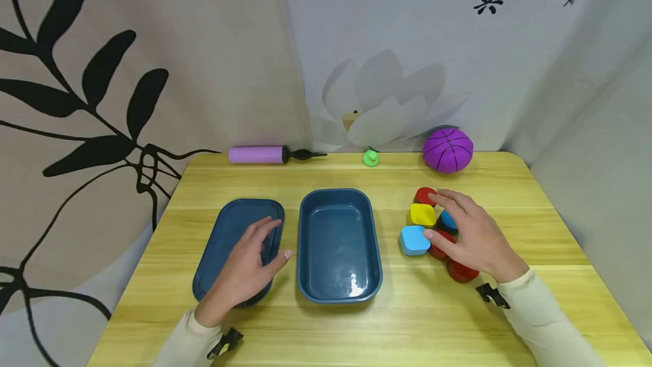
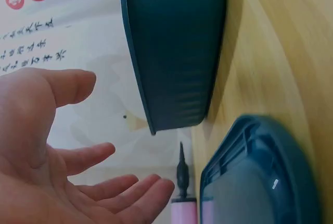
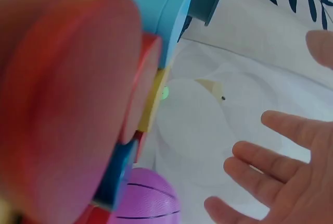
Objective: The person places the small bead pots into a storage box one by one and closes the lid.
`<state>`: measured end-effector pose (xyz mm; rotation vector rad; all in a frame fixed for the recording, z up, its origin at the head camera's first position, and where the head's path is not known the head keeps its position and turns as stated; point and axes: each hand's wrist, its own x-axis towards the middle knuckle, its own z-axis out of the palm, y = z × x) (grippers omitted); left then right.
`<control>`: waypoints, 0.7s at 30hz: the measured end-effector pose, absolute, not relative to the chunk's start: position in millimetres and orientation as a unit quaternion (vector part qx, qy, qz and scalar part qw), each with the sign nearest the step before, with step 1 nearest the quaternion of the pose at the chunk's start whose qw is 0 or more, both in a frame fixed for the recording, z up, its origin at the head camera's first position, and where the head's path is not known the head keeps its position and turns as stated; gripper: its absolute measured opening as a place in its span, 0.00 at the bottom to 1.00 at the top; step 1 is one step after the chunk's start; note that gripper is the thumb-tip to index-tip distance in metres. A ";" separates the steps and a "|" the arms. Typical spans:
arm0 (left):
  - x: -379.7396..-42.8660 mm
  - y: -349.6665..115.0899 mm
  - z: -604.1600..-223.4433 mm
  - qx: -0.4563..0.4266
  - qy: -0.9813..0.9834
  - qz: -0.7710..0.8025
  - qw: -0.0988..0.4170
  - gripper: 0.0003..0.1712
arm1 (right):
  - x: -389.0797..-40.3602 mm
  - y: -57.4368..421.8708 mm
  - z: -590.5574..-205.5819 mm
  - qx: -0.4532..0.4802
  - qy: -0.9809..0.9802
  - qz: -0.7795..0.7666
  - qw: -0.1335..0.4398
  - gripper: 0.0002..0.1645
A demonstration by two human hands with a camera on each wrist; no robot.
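Note:
My left hand (image 1: 248, 265) hovers above the dark blue lid (image 1: 214, 248), fingers spread and holding nothing. To its right stands a deep blue rectangular box (image 1: 336, 242); its inside shows bare. My right hand (image 1: 476, 237) is held over a cluster of small containers, its fingers apart and gripping nothing. In that cluster are a light blue one (image 1: 414, 241), a yellow one (image 1: 421, 215), a darker blue one (image 1: 448, 220) and several red ones, such as the red one nearest me (image 1: 461, 271). The right wrist view shows a gap between the hand and the containers.
Along the table's back edge lie a purple hand pump (image 1: 257, 155), a small green duck-like toy (image 1: 370, 158) and a purple ball (image 1: 448, 150). Behind the wooden table (image 1: 407, 327) hangs a printed curtain (image 1: 229, 61).

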<state>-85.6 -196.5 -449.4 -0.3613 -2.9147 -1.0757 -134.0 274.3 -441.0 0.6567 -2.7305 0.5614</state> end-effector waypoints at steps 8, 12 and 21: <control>-88.6 -193.4 -457.2 -0.102 -0.875 -0.470 -0.052 0.37 | -136.0 295.2 -445.8 0.201 -0.938 0.264 0.103 0.38; -89.9 -188.2 -463.2 -0.092 -0.850 -0.511 -0.090 0.39 | -138.3 307.8 -451.1 0.183 -0.935 0.285 0.101 0.36; -92.5 -176.1 -473.1 -0.070 -0.796 -0.583 -0.145 0.39 | -136.9 337.7 -464.3 0.121 -0.927 0.350 0.054 0.33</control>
